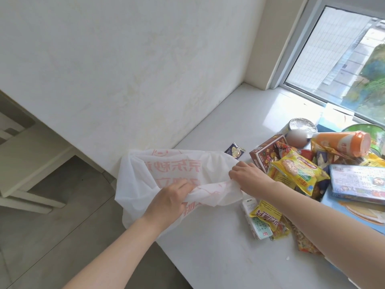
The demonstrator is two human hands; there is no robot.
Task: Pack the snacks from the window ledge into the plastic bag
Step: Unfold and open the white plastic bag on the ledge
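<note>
Now two hands [166, 198] [246, 173] grip one plastic bag [166, 165]; snacks [300, 170] beside

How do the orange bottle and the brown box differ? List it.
Shape: the orange bottle is a cylinder; the brown box is flat-sided.
Colour: the bottle is orange and white; the box is brown with cartoon prints.
Pose: the bottle lies on its side atop the snack pile; the box rests at the pile's left edge.
Both are on the window ledge, outside the plastic bag.

Left grip [169, 200] and right grip [248, 174] are bare hands. Left forearm [116, 245] and right forearm [312, 207] are bare too, slim and smooth.
</note>
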